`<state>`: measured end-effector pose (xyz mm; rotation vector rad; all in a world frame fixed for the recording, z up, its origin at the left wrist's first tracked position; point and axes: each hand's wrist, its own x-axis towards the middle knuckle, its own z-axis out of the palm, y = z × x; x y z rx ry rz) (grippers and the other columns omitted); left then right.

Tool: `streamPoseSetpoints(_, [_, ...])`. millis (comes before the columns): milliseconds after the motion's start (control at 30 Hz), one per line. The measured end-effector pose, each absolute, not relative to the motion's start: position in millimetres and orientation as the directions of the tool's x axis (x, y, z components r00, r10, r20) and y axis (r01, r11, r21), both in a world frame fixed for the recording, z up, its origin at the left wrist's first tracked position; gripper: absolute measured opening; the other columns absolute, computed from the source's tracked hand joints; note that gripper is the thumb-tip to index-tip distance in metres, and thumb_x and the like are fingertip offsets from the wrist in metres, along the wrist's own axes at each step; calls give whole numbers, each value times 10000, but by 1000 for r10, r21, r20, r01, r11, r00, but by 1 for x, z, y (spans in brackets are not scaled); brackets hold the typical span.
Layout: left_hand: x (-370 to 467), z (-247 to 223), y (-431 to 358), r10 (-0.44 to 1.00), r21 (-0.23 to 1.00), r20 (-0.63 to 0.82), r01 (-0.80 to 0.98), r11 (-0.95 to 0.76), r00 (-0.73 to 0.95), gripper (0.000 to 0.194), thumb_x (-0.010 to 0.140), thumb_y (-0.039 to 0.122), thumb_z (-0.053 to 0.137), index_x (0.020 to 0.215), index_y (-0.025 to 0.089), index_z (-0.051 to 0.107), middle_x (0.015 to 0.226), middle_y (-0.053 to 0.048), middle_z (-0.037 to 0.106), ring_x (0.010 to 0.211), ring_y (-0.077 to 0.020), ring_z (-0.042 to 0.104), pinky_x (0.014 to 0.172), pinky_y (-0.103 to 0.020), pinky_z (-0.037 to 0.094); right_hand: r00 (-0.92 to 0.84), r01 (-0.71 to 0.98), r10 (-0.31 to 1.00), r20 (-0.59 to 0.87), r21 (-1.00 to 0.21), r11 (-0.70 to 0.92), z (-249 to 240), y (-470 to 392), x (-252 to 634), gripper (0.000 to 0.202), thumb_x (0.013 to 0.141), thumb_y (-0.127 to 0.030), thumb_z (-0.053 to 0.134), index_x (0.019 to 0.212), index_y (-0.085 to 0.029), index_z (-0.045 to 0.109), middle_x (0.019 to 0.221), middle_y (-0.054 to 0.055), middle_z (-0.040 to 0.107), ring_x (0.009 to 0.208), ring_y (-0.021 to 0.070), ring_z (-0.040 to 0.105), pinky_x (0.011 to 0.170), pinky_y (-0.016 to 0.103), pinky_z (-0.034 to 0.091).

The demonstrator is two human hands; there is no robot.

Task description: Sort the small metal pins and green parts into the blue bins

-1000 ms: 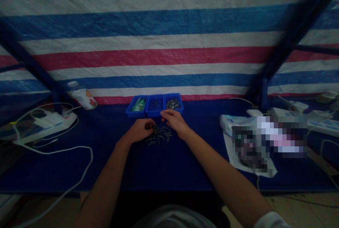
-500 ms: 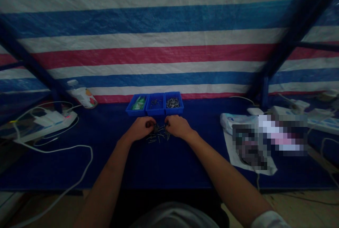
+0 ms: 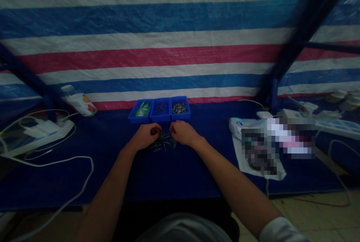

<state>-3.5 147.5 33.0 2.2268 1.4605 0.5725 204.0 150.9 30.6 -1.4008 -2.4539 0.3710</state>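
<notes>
A loose pile of small metal screws lies on the blue tabletop, between and just in front of my two hands. My left hand is at the pile's left side, its fingers curled in toward the thumb. On the right side my right hand has its fingers pinched together at the screws. What each pinch holds is too small and dark to make out. Behind my hands stand three joined blue bins: the left bin holds green-and-white pieces, the middle bin a few screws, and the right bin many metal screws.
At the left are a bottle, a power strip and a white cable trailing over the table edge. On the right lie a white plastic bag, blurred-out items and another power strip. A striped tarp hangs behind.
The view has shifted slightly, so everything sits a little further left. Both hands stay at the screw pile with nearly the same finger pose.
</notes>
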Motion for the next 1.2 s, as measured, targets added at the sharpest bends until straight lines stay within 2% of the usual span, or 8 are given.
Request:
streamPoseSetpoints(200, [-3, 31, 148, 926, 563, 104, 746, -356, 364, 267, 734, 158, 544, 948, 173, 702, 736, -2, 674, 649, -142, 590, 598, -248, 418, -483, 795, 865, 137, -345, 499, 32, 150, 205, 245, 850, -114, 484, 974, -164, 689, 1013, 118, 702, 930, 222, 651, 800, 321, 463])
streamPoseSetpoints(367, [-3, 32, 148, 927, 554, 104, 753, -355, 361, 257, 739, 164, 545, 941, 176, 703, 717, 1, 662, 642, -144, 584, 599, -251, 416, -488, 818, 863, 130, -277, 504, 33, 148, 205, 282, 879, -113, 461, 1065, -171, 664, 1055, 127, 688, 947, 251, 649, 773, 351, 468])
streamPoseSetpoints(533, [-4, 30, 148, 924, 564, 109, 742, -362, 367, 230, 749, 164, 550, 926, 177, 697, 719, 0, 661, 643, -143, 582, 591, -248, 414, -524, 811, 846, 97, -246, 531, 33, 145, 205, 352, 885, -85, 439, 1172, -170, 624, 1145, 156, 635, 1041, 278, 607, 833, 401, 459])
streamPoseSetpoints(700, [-4, 30, 148, 916, 578, 119, 724, -377, 382, 203, 766, 156, 526, 899, 177, 679, 725, 3, 658, 639, -138, 580, 590, -243, 416, -532, 777, 842, 86, -344, 527, 32, 145, 204, 357, 888, -70, 416, 1172, -182, 602, 1187, 145, 597, 1093, 270, 581, 870, 420, 439])
streamPoseSetpoints(933, [-4, 29, 150, 918, 580, 125, 723, -375, 375, 211, 773, 146, 503, 912, 176, 659, 696, 15, 631, 610, -127, 558, 570, -234, 394, -485, 751, 870, 94, -466, 469, 31, 147, 203, 299, 919, -95, 394, 1122, -172, 600, 1163, 120, 653, 1128, 263, 583, 888, 425, 417])
streamPoseSetpoints(1100, [-5, 27, 150, 911, 566, 150, 722, -398, 384, 191, 809, 177, 497, 913, 176, 657, 738, -1, 651, 647, -140, 580, 602, -246, 409, -447, 721, 882, 147, -525, 453, 39, 149, 201, 234, 909, -143, 486, 1019, -195, 686, 1091, 81, 715, 1032, 226, 634, 866, 357, 419])
streamPoseSetpoints(1200, [-5, 29, 150, 910, 565, 162, 721, -402, 381, 183, 832, 193, 490, 916, 180, 651, 778, -8, 671, 678, -145, 595, 627, -248, 423, -428, 618, 883, 191, -651, 440, 42, 152, 199, 205, 867, -135, 552, 970, -191, 721, 996, 62, 739, 927, 194, 658, 836, 320, 451])
